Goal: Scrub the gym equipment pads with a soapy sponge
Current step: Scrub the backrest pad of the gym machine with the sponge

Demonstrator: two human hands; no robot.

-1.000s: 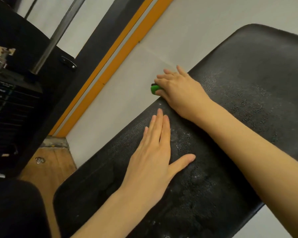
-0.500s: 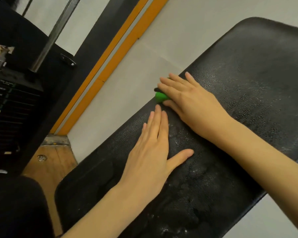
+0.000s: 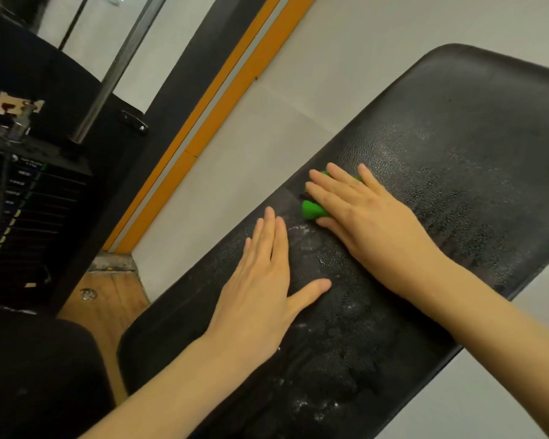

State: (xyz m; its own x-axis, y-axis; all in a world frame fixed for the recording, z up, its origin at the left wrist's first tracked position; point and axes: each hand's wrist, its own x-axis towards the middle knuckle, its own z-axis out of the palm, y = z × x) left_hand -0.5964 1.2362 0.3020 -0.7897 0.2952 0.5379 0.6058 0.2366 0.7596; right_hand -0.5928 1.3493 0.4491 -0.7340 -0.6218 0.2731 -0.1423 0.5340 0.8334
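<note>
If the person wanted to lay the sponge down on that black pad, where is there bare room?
The widest bare stretch of the pad lies beyond the right hand, toward its rounded far end. A smaller patch sits near the bottom, between the two forearms. The middle is crowded: the left hand lies flat there, beside the right hand pressing the green sponge.

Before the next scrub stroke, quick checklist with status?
1. Green sponge under the right hand: ok, fingers lie across it and green shows on both sides of them.
2. Sponge on the black textured vinyl pad: ok, near the pad's left edge.
3. Left hand bracing the pad: ok, flat, fingers straight, apart from the sponge.
4. Soap on the pad: ok, white suds and wet sheen show around both hands.
5. Soap in the sponge itself: cannot tell.
6. Far end of the pad scrubbed: cannot tell.
</note>
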